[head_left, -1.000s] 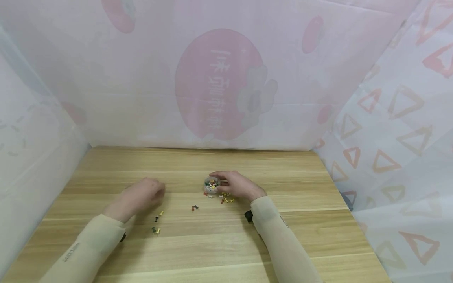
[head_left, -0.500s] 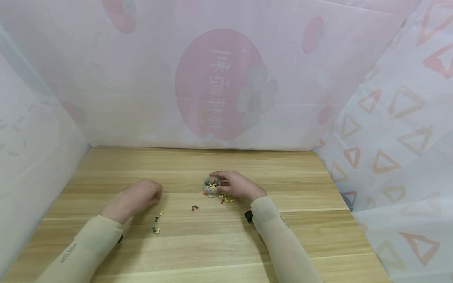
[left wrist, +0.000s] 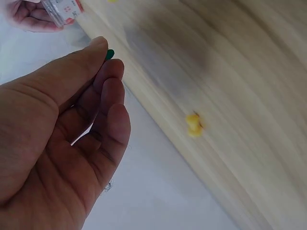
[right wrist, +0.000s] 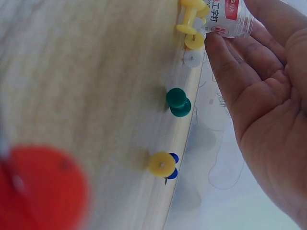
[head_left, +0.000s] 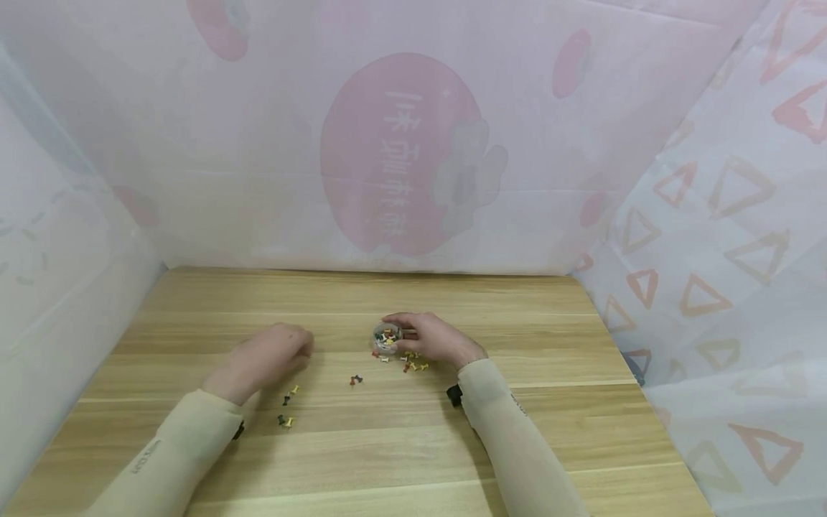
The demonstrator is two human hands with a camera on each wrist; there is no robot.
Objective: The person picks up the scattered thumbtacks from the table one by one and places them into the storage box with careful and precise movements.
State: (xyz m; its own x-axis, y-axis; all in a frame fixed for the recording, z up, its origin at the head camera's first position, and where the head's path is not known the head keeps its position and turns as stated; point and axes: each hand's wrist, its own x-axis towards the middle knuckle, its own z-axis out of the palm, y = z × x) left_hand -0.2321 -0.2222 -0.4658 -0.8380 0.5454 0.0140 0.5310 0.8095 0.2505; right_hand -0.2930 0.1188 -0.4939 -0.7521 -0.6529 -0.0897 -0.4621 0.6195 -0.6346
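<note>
My left hand [head_left: 266, 360] hovers over the left middle of the table. In the left wrist view its thumb and index finger pinch a green push pin [left wrist: 110, 54], of which only the tip sticks out. My right hand [head_left: 438, 340] grips a small clear jar [right wrist: 231, 20] from the right side, fingers and thumb curved about it. The jar has a red and white label and stands on the table with several mixed-colour push pins inside. Loose pins lie close to it, among them a yellow push pin [right wrist: 192, 14] by the right fingertips.
A red pin [head_left: 352, 381] and a dark pin [head_left: 359, 378] lie between the hands. Nearer the left forearm are yellow pins [head_left: 294, 390] and dark green ones [head_left: 281, 419]. Patterned cloth walls [head_left: 258, 179] enclose the wooden table [head_left: 388, 467] at the back and sides.
The left hand drew back slightly to the left, then came right toward the jar. The right hand and the jar have stayed in place.
</note>
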